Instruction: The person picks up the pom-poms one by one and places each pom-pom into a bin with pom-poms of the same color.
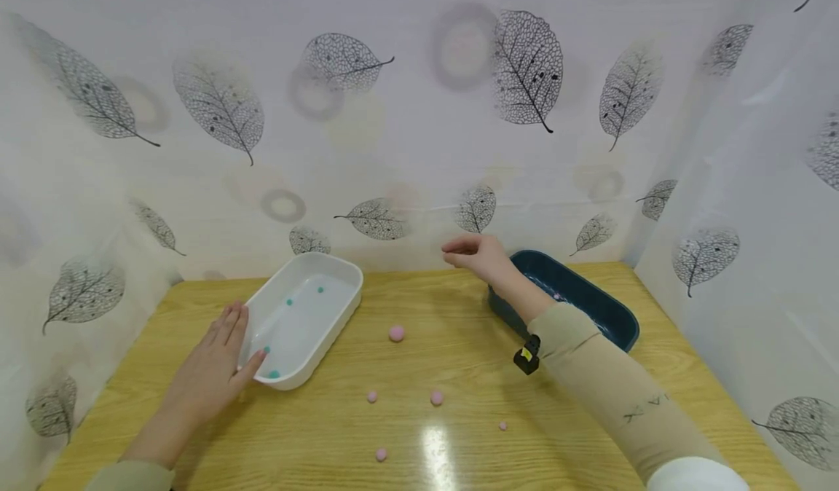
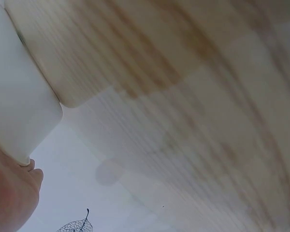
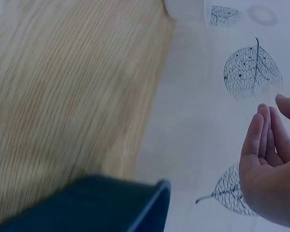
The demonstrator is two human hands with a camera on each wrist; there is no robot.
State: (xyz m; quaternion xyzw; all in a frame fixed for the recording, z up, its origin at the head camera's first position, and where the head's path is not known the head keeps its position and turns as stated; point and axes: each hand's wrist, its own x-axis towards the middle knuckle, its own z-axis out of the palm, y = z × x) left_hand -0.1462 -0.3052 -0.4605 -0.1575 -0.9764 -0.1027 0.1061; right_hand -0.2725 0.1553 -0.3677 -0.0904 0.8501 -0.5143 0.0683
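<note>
On the left of the table is a white tray (image 1: 341,323) with several small teal balls, one of them a teal ball (image 1: 289,302) near its middle. My left hand (image 1: 213,371) rests against this tray's left side, fingers straight, thumb near the front corner. On the right, my right hand (image 1: 485,259) hovers beside and above the left end of a dark blue tray (image 1: 599,298). Its fingers are extended, the thumb apart; nothing shows between them in the right wrist view. A tiny pink ball (image 1: 557,296) lies in the dark tray, partly behind my forearm.
Several pink balls of different sizes lie on the wooden table (image 1: 314,433) between the trays, the largest pink ball (image 1: 396,333) farthest back. A leaf-patterned curtain (image 1: 406,134) closes off the back and both sides.
</note>
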